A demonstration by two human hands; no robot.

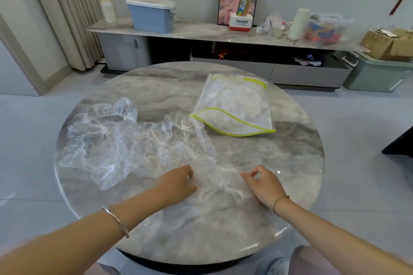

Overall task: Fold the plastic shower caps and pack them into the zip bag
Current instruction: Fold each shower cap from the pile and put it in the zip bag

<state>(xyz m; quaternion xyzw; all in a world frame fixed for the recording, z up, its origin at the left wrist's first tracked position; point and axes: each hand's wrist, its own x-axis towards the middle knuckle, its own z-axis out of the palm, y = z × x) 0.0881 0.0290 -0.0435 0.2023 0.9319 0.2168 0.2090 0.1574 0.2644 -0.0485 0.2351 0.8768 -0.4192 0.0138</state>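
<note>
Clear crinkled plastic, one shower cap [220, 182], lies on the grey marble surface [279, 158] close in front of me. My left hand [178, 183] grips its near edge with curled fingers. My right hand [263, 185] pinches the opposite edge between thumb and forefinger. More caps [111, 140] lie heaped to the left. The green-trimmed zip bag [234, 107] lies farther back, with crumpled plastic inside.

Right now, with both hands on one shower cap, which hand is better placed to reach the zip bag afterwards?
Right, probably. The right hand pinches the right edge of the shower cap, and the zip bag lies farther out on that same side. The left hand would have to reach across.
</note>
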